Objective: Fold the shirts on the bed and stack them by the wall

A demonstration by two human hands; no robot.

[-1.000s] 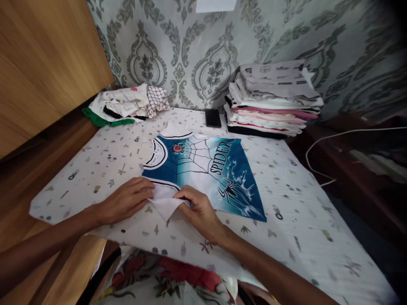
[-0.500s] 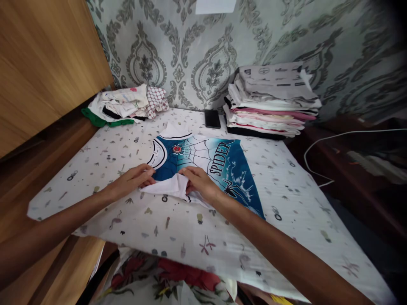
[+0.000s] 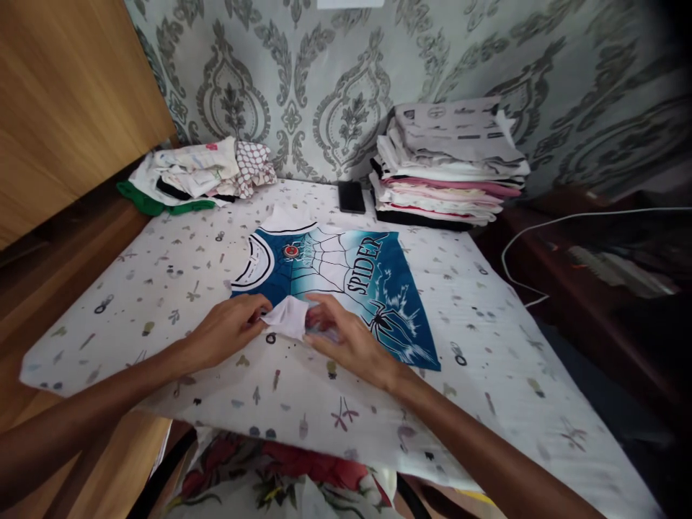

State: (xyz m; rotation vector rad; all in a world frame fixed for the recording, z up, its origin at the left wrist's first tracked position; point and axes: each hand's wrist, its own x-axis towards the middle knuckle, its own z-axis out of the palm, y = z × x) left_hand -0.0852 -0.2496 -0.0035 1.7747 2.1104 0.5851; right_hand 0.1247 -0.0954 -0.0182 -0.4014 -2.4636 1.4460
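A sleeveless-looking blue and white shirt (image 3: 329, 259) with "SPIDER" lettering, web lines and a spider print lies flat, its striped neckline toward the left. Its near white edge (image 3: 289, 317) is raised in a small bunched flap between my two hands. My left hand (image 3: 230, 328) pinches the left end of this flap with thumb and fingertips. At the flap's right end, my right hand (image 3: 351, 339) curls its fingers and thumb around the white cloth, with part of the cloth showing between them.
Beneath the shirt is a white printed cloth (image 3: 216, 249) covering the table. A stack of folded clothes (image 3: 443, 173) stands at the back right, beside a black phone (image 3: 351, 197). Another clothes pile (image 3: 200, 173) lies back left, near a wooden cabinet (image 3: 76, 101). A white cable (image 3: 567, 216) runs at right.
The raised white flap has become smaller and more bunched. My right hand has shifted slightly nearer to me, its fingers more spread. The whole view has moved a little.
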